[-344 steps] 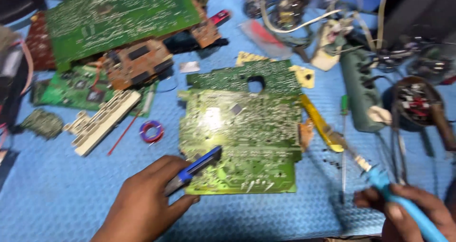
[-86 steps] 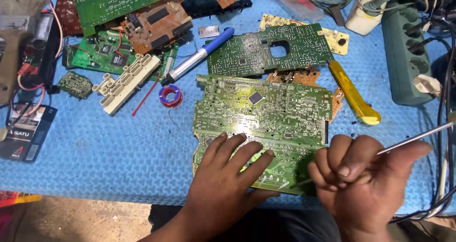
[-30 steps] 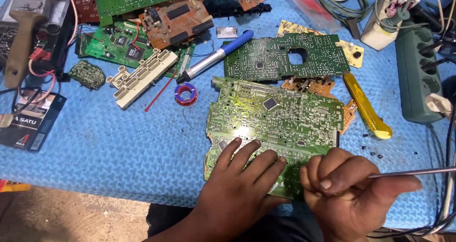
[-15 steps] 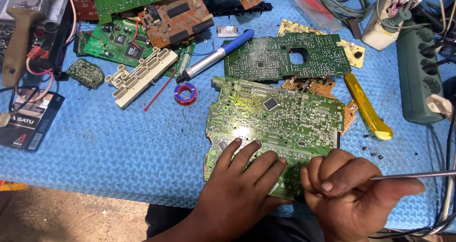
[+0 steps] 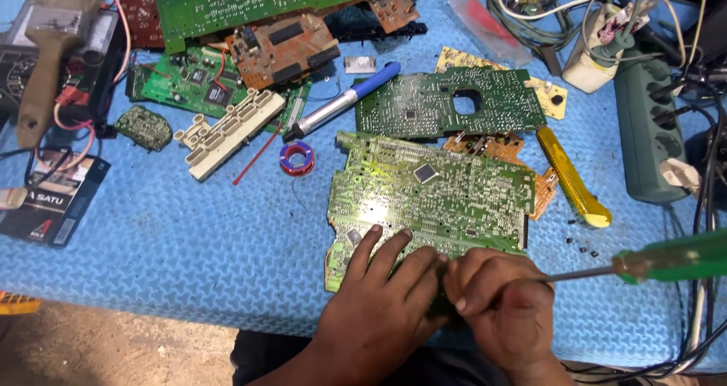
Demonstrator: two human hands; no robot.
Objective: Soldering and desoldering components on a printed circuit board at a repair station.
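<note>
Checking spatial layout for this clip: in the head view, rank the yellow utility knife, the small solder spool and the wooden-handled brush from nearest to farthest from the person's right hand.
From the right hand, which holds a green-handled screwdriver:
1. Yellow utility knife, up and to the right, beside the circuit boards.
2. Small solder spool, up and to the left on the blue mat.
3. Wooden-handled brush, far upper left corner.

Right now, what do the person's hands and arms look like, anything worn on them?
Both are bare. The left hand and the right hand have no gloves, rings or watch that can be seen, and no sleeves reach the wrists or the stretch of forearm in view. The fingers look a little smudged from work. Nails are short. No cables or markings on either.
</note>
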